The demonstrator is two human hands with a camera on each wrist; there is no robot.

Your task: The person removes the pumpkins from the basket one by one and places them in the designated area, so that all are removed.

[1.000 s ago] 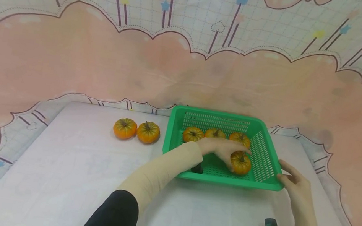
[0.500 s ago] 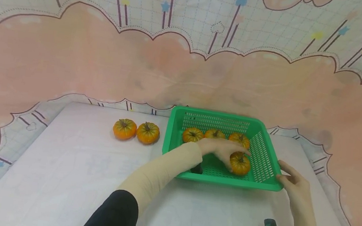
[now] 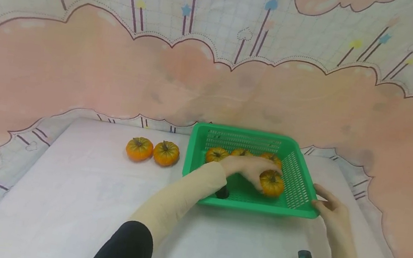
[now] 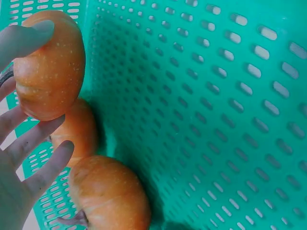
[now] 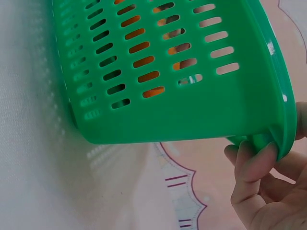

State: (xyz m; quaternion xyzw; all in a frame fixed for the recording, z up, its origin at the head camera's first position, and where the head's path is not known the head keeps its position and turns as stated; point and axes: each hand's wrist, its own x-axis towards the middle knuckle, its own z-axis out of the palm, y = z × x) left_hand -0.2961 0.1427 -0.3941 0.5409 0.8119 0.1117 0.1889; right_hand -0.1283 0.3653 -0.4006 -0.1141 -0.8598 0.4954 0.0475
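In the head view a green plastic basket (image 3: 251, 206) with slotted walls stands toward the back of the table. My left hand (image 3: 249, 168) reaches over its front rim and holds a small orange pumpkin (image 3: 272, 184) near the basket's front right. The left wrist view shows thumb and fingertips around this pumpkin (image 4: 55, 72), with two more pumpkins (image 4: 112, 194) beneath and beside it. Behind the hand, three pumpkins (image 3: 217, 154) line the basket's rear, partly covered. My right hand (image 3: 335, 213) pinches the front right corner of the basket's rim (image 5: 283, 96), thumb and fingers on either side.
Two more small pumpkins (image 3: 166, 153) sit side by side on the white tabletop (image 3: 81, 199), left of the basket. A patterned cloth backdrop (image 3: 158, 74) rises behind the table. Dark straps are on both wrists.
The head view has shifted slightly, so the whole scene sits a little lower and to the left. Both hands keep their holds, and the pumpkins and basket look unmoved.
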